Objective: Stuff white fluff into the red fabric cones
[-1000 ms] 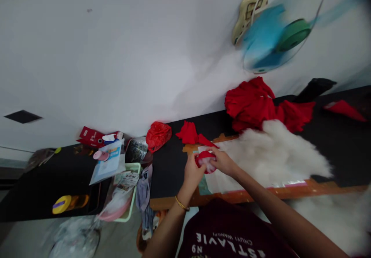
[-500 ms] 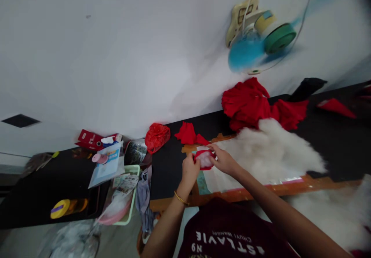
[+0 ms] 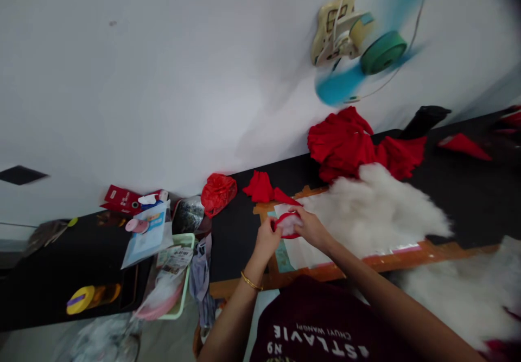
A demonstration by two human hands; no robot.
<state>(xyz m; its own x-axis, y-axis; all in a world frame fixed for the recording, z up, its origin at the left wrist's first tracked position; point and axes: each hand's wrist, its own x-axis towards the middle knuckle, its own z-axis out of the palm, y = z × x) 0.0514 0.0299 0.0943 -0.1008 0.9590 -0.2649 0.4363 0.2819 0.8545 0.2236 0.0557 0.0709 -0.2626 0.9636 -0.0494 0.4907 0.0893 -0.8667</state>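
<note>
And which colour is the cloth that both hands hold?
The cloth is red, seen in the head view.

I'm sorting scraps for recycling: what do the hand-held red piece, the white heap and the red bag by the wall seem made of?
Red piece: probably cloth, matte, judging by its soft-looking curved edge; any weave is too small to tell.
White heap: likely loose fibre stuffing, dull, with fluffy, uneven edges.
Red bag: seemingly thin plastic, slightly glossy, with crinkles and pale highlights.

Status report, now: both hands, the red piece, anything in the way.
Left hand, right hand: both holding the red piece. White stuffing showing in its opening. White fluff heap close by; nothing seen blocking.
</note>
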